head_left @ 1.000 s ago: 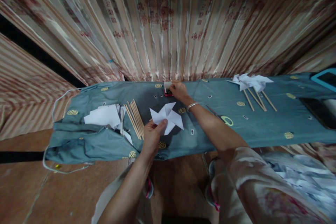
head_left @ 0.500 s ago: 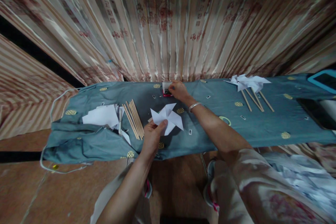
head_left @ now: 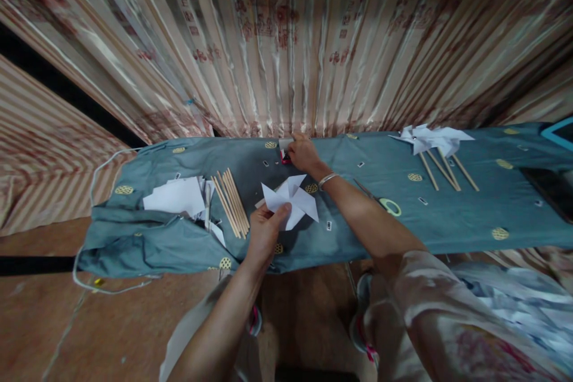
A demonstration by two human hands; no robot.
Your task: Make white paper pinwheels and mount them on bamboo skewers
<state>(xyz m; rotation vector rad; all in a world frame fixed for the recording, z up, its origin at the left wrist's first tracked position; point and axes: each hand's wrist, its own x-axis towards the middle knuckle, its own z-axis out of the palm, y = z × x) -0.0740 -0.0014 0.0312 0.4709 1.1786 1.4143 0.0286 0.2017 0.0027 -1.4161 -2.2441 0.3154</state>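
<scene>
In the head view, the left hand (head_left: 264, 236) gripped a white paper pinwheel (head_left: 298, 208) between thumb and fingers, holding it over the middle of the blue-green cloth on the tabletop (head_left: 344, 245). Farther off, near the far edge, the right hand (head_left: 305, 154), with a silvery bracelet (head_left: 327, 178) at its wrist, had its fingertips at a small red box (head_left: 285, 158); they were too small and shaded to tell whether they pinched anything. Just left of the left hand lay a row of wooden sticks (head_left: 230, 203), and farther left a stack of white paper (head_left: 174, 196). To the right, beyond the right forearm, lay scissors with pale green handles (head_left: 390, 207). At the far right, several white pinwheels on sticks (head_left: 434, 140) lay close together, and nearer the right edge was a flat dark object (head_left: 548, 191). A striped, flowered curtain (head_left: 268, 59) hung behind the far edge.
</scene>
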